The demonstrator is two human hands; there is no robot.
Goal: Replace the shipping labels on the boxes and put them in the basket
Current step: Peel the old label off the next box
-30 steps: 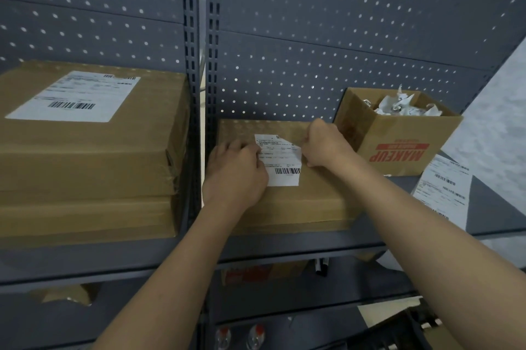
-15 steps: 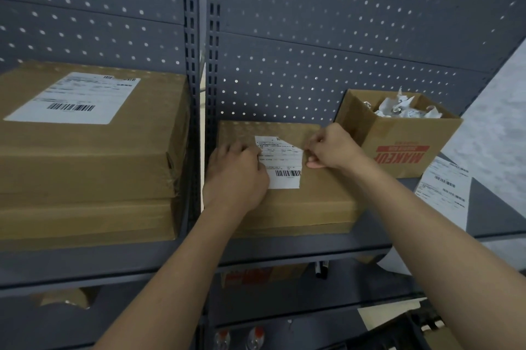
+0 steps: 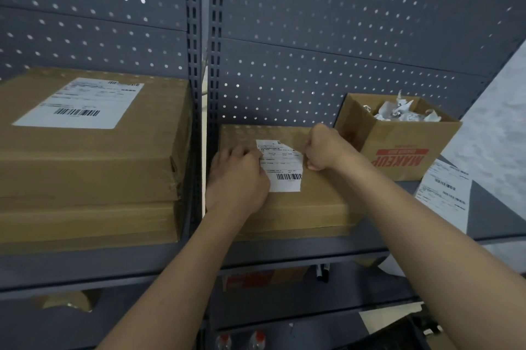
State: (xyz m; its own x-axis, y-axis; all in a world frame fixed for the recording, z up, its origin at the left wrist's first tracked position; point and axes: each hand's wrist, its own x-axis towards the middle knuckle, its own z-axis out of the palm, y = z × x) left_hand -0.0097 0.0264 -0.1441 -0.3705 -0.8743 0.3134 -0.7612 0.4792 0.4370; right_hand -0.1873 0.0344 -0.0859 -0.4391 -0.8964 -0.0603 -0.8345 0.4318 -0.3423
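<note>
A flat cardboard box [image 3: 316, 207] lies on the grey shelf, right of the upright post. A white shipping label [image 3: 283, 167] with a barcode is on its top, its upper right corner torn or peeled away. My left hand [image 3: 237, 178] rests on the box at the label's left edge, fingers curled over it. My right hand [image 3: 324, 149] is curled at the label's right edge and pinches it there. At the bottom right, a dark basket [image 3: 404, 335] shows only as a corner.
Two stacked cardboard boxes [image 3: 85, 167] with a large label stand on the left shelf. An open MAKEUP box [image 3: 398, 139] holding crumpled paper stands at the back right. Sheets of labels [image 3: 444, 193] lie on the shelf's right end. Lower shelves hold small items.
My right hand has slid a little down and right along the label's right edge. My left hand has stayed in place on the box.
</note>
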